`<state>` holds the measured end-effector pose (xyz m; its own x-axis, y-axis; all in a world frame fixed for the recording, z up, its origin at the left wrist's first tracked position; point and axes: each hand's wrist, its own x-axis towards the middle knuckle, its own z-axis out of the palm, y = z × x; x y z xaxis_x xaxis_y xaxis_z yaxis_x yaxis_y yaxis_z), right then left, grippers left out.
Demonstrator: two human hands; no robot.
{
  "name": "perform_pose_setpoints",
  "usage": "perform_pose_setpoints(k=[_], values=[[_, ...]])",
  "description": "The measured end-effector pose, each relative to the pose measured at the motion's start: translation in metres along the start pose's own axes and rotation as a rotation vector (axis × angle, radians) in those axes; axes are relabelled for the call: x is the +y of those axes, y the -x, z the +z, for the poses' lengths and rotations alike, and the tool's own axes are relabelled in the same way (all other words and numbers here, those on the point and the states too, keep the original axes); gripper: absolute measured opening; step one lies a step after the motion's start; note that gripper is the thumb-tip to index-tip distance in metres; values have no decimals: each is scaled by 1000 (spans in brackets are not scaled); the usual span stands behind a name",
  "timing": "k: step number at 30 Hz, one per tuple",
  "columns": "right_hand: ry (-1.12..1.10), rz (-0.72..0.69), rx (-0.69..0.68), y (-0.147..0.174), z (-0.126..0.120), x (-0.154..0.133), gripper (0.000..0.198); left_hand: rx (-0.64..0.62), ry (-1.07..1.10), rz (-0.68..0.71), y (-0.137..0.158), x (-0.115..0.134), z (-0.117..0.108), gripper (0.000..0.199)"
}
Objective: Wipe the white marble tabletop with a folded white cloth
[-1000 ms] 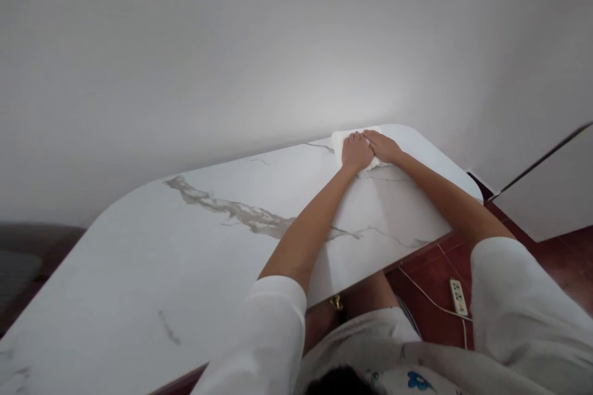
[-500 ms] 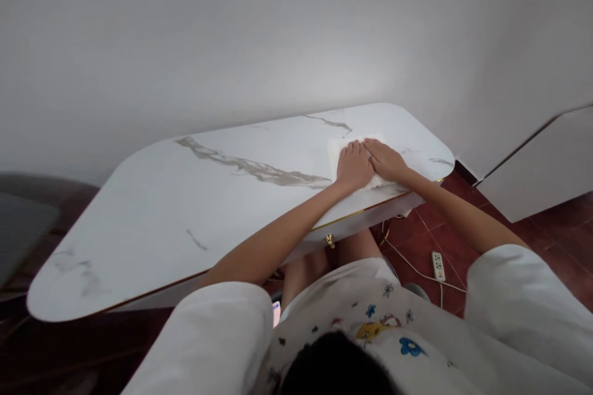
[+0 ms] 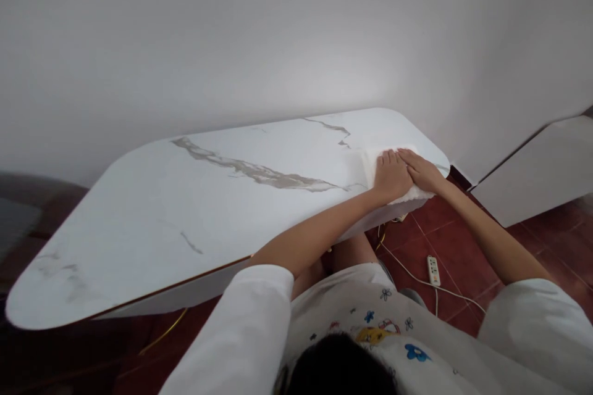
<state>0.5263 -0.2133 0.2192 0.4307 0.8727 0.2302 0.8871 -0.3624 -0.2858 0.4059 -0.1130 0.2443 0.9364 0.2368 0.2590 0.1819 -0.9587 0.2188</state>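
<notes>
A white cloth [image 3: 371, 165] lies spread near the right end of a marble-patterned tabletop [image 3: 222, 210], its near edge reaching the front rim. My left hand [image 3: 393, 177] rests flat on the cloth, fingers pointing away from me. Beside it, my right hand [image 3: 422, 171] also lies flat on the cloth, its fingertips touching the left hand. Neither hand is closed around the cloth; both are pressed down on top of it. Much of the cloth is hidden beneath them.
A pale wall [image 3: 259, 31] runs along the table's back edge. On the red tiled floor [image 3: 445, 222] at right lie a power strip [image 3: 433, 271] and its white cord. A white panel [image 3: 546, 166] stands at far right. My legs are under the table.
Both hands and the cloth have slid right and slightly nearer along the tabletop. The cloth now reaches the front rim. The view has shifted slightly.
</notes>
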Motion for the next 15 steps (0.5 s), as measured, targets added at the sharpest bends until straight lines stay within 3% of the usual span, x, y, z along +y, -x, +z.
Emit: perform_pose_setpoints(k=[6, 15], values=[[24, 33, -22, -50, -2, 21, 63, 17, -12, -5, -47, -21, 5, 54], [15, -32, -10, -157, 28, 8, 55, 37, -57, -115, -96, -107, 3, 51]])
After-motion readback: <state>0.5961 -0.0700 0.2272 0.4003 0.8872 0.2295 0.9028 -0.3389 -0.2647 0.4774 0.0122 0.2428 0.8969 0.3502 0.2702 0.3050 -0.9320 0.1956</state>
